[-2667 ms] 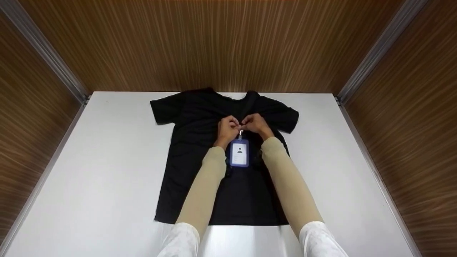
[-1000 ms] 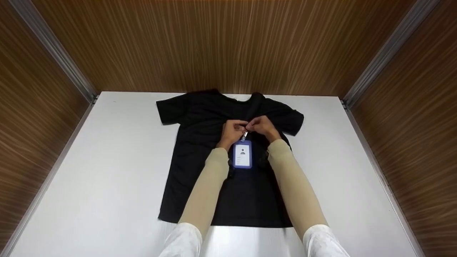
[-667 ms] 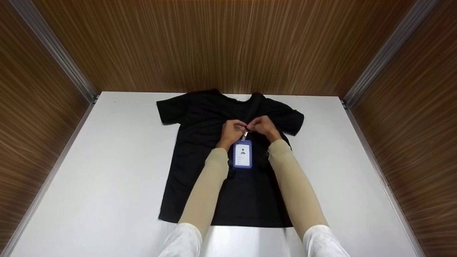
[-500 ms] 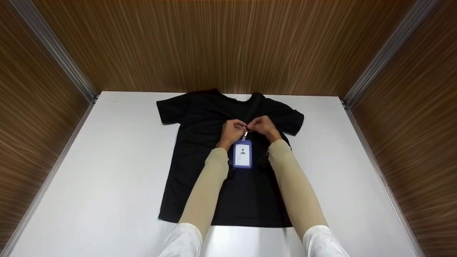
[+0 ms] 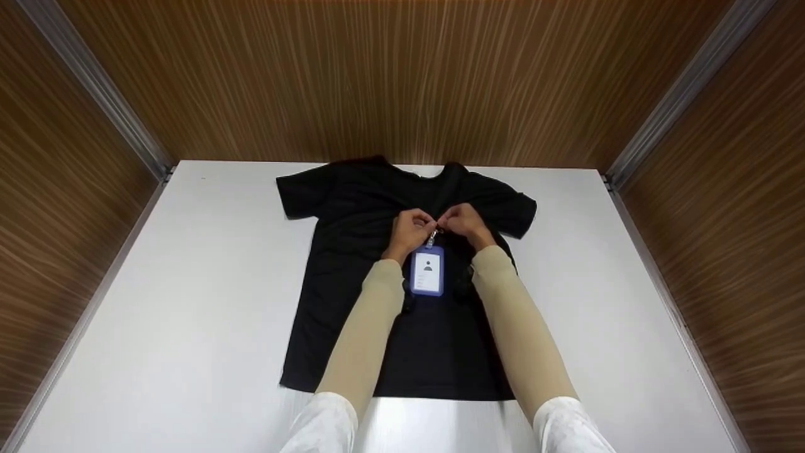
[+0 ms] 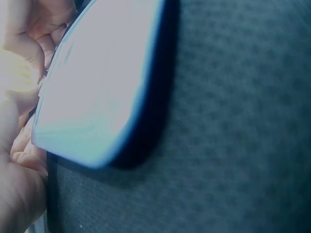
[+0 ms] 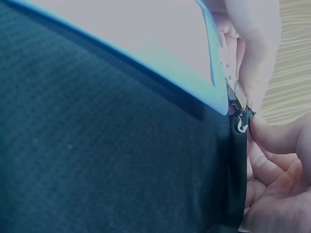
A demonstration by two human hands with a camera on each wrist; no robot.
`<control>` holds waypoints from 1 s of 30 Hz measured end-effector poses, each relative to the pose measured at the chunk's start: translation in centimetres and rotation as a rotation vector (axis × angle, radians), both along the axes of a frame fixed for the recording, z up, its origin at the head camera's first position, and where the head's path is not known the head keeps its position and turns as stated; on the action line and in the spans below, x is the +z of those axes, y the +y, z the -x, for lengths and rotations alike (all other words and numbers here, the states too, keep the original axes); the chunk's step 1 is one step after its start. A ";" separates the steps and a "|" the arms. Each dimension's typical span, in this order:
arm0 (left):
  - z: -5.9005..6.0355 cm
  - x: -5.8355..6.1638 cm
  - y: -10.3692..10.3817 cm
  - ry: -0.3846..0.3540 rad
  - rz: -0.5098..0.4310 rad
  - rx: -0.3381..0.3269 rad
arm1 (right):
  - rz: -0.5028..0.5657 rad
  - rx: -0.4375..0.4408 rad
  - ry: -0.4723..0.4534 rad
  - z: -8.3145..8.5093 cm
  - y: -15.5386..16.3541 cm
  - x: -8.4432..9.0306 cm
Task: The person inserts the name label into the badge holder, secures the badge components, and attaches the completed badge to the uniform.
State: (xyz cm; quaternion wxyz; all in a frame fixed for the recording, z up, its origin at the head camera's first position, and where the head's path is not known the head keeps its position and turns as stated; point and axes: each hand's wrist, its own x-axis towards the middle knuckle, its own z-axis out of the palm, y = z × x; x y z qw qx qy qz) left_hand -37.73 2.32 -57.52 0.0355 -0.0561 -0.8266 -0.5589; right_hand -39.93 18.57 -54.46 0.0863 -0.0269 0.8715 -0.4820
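Note:
A blue-framed ID badge (image 5: 427, 272) lies on the chest of a black T-shirt (image 5: 352, 302) in the head view. Its clear strap with a metal clip (image 5: 432, 238) reaches up between both hands. My left hand (image 5: 409, 234) pinches at the top of this strap with thumb and fingers. My right hand (image 5: 464, 221) pinches black fabric right beside it, fingertips almost touching the left ones. A small metal hook (image 7: 242, 121) shows at the fabric edge near the right thumb in the right wrist view. Whether it passes through the fabric I cannot tell.
The shirt is spread on a white table (image 5: 207, 270), neckline towards the back. Wood-grain panels (image 5: 402, 82) enclose the back and both sides. Dark wrist cameras (image 5: 464, 283) sit under the forearms.
Both hands stay at the badge's top throughout. Since 2.7 s ago the head view has shifted slightly. The fingertips have moved a little, and more metal now shows beneath the right fingers.

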 end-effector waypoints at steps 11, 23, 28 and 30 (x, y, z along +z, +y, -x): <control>0.2 0.6 0.2 0.020 -0.032 -0.054 | 0.004 -0.041 -0.013 -0.1 0.4 0.6; 0.0 -0.1 0.0 -0.013 0.005 -0.042 | 0.014 -0.027 -0.021 -0.4 0.5 -0.1; 0.0 -0.1 -0.1 0.000 -0.024 -0.053 | 0.037 -0.011 0.010 -0.5 0.6 -0.1; 0.0 -0.1 -0.2 0.009 -0.031 -0.052 | 0.052 -0.001 0.014 -0.6 0.6 0.0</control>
